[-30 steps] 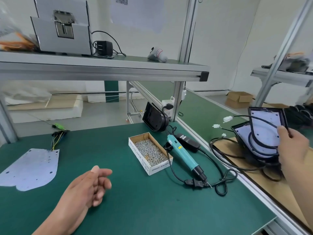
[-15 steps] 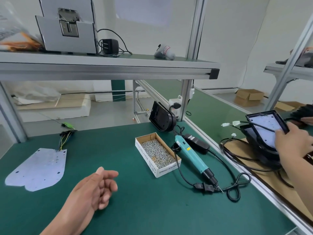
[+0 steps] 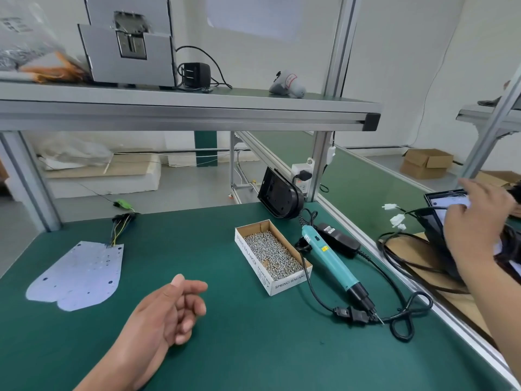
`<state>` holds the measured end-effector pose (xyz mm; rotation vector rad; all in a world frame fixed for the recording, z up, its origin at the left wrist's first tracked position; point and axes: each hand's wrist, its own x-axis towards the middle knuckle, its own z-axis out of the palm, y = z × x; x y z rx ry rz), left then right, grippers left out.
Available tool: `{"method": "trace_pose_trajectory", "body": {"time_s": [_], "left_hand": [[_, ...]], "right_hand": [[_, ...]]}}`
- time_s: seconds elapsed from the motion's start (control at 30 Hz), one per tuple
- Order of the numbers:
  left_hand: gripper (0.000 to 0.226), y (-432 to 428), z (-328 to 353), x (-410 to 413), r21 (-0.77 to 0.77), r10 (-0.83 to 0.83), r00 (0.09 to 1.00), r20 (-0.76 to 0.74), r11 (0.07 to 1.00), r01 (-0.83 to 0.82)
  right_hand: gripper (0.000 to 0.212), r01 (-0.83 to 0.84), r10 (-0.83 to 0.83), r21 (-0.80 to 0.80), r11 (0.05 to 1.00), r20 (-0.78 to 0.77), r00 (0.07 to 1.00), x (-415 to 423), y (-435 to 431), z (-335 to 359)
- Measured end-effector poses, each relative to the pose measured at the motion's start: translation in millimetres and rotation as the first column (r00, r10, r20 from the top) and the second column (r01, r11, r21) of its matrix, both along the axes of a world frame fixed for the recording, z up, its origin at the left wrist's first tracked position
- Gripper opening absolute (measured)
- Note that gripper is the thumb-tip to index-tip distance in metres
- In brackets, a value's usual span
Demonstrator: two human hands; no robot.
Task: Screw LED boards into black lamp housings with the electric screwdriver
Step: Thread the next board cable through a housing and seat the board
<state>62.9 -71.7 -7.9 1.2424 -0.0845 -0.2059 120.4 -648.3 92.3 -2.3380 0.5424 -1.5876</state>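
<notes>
**Lamp housing (image 3: 432,225) far right, under my right hand (image 3: 476,224)**

It sits off the green mat's (image 3: 253,348) right edge, with the pale LED board (image 3: 448,201) showing inside. My right hand lies over it, fingers bent across the rim; whether they grip I cannot tell. My left hand (image 3: 169,314) hovers loosely curled and empty, well apart. The electric screwdriver (image 3: 332,263) lies between them beside the screw box (image 3: 270,255), long axis running away from me, bit toward my near right. I judge the right hand must bring the housing leftward.
</notes>
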Motion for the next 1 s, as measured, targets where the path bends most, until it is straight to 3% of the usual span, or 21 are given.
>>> {"method": "trace_pose_trajectory", "body": {"time_s": [0.07,0.17,0.23,0.33,0.53,0.73,0.87,1.0], "left_hand": [[0.054,-0.1,0.4,-0.1,0.007,0.005,1.0,0.003,1.0,-0.005],[0.05,-0.5,0.7,-0.4,0.016,0.0,1.0,0.01,1.0,0.0],[0.05,-0.8,1.8,-1.1,0.025,0.001,1.0,0.011,1.0,-0.001],[0.05,-2.4,4.3,-2.2,0.034,0.0,1.0,0.011,0.999,-0.001],[0.047,-4.3,9.6,-4.6,0.017,0.001,1.0,-0.016,1.0,0.0],[0.055,-3.8,10.9,-6.2,0.004,0.007,1.0,-0.024,1.0,-0.007],[0.051,-2.0,9.4,-6.1,0.008,0.009,1.0,-0.007,1.0,-0.009],[0.049,-2.4,9.2,-6.4,0.017,0.017,1.0,0.022,1.0,-0.018]], "right_hand": [[0.051,-0.147,0.147,-0.085,0.986,-0.001,0.989,8.8,38.2,0.0],[0.037,-0.422,0.38,-0.113,0.9,-0.276,0.883,38.0,99.1,-2.4],[0.035,-0.549,0.444,-0.114,0.828,-0.467,0.765,60.1,138.3,-6.7],[0.036,-0.659,0.461,-0.139,0.739,-0.609,0.646,90.9,185.6,-10.6],[0.04,-0.643,0.19,-0.279,0.714,-0.805,0.561,140.8,229.1,-3.6],[0.035,-0.574,-0.131,-0.414,0.707,-0.873,0.469,159.2,235.6,-1.5],[0.023,-0.543,-0.093,-0.326,0.774,-0.906,0.413,162.0,238.4,0.8],[0.043,-0.603,-0.019,-0.288,0.744,-0.911,0.413,160.2,236.4,2.2]]}}
